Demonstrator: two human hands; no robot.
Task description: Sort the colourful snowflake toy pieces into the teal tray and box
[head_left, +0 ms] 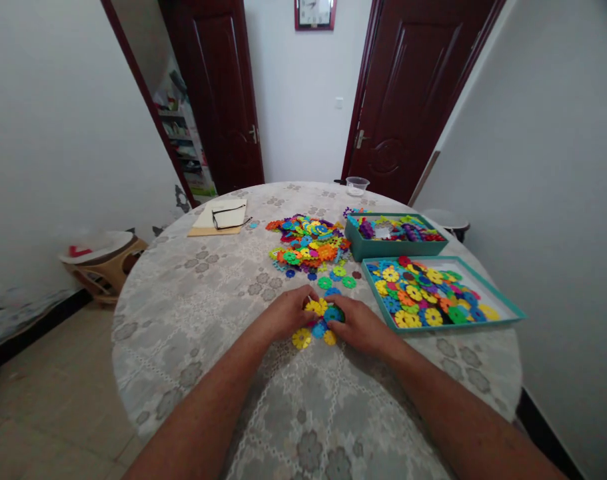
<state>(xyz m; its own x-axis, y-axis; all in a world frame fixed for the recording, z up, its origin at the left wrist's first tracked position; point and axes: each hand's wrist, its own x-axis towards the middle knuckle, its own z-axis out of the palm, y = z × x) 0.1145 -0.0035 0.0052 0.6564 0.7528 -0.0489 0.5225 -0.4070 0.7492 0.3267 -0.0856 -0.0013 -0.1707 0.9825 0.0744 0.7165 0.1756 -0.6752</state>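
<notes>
Both hands meet over the near middle of the table, around a small cluster of notched plastic discs. My left hand (289, 313) has its thumb and fingers closed at the edge of a yellow notched disc (317, 307). Curled round the right side of the cluster, my right hand (359, 324) pinches a blue notched disc (334, 315). Under the fingers are a lighter blue disc (319, 330) and a yellow disc (330, 338). Another yellow disc (301, 339) lies below my left hand. Fingertips partly hide how the pieces join.
A heap of coloured discs (308, 240) lies beyond my hands, with green discs (325, 283) scattered nearer. At right stand a teal box (398, 249) of pieces and its shallow tray (463, 326) of discs. Glasses (228, 218) rest on a notebook (203, 220); a clear bowl (357, 185) stands behind.
</notes>
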